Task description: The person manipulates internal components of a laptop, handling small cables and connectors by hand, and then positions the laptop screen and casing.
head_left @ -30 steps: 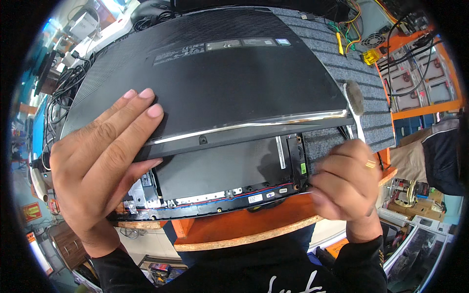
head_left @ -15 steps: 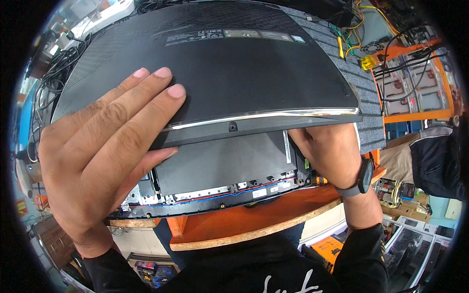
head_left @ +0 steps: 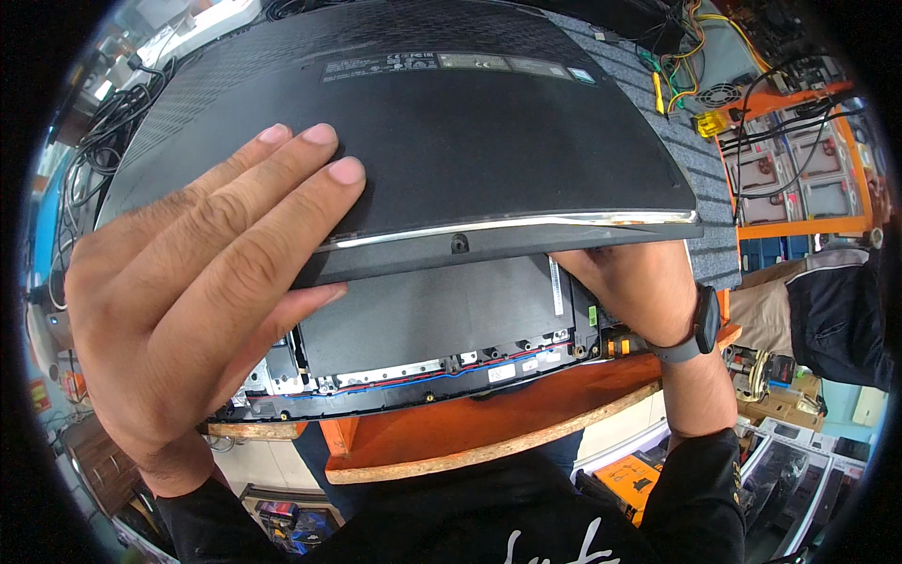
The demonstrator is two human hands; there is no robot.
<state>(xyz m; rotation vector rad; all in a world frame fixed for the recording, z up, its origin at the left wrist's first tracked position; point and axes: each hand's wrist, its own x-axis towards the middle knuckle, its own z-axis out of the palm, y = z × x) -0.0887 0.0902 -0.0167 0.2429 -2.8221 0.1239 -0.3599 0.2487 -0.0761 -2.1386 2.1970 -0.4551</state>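
A black laptop bottom cover (head_left: 507, 155) is lifted and tilted over the opened laptop base (head_left: 432, 329). My left hand (head_left: 197, 273) grips the cover's near edge at the left, fingers flat on its outer face and thumb beneath. My right hand (head_left: 634, 282), with a watch (head_left: 703, 324) on the wrist, reaches under the cover's right part; its fingers are hidden. Below the edge show a flat dark battery-like panel (head_left: 423, 324), red and blue wires (head_left: 442, 374), and metal brackets along the base's front.
The base rests on an orange bench (head_left: 526, 423) with a rough wooden edge. Black cables (head_left: 108, 141) are heaped at the left. To the right lie a grey striped mat (head_left: 700, 179), coloured wires, a yellow connector (head_left: 707, 122) and an orange-framed case (head_left: 799, 169). Another person's leg (head_left: 761, 301) shows beyond.
The cover has shifted slightly to the right and its near edge a little lower. Both hands keep nearly the same places on and under it.
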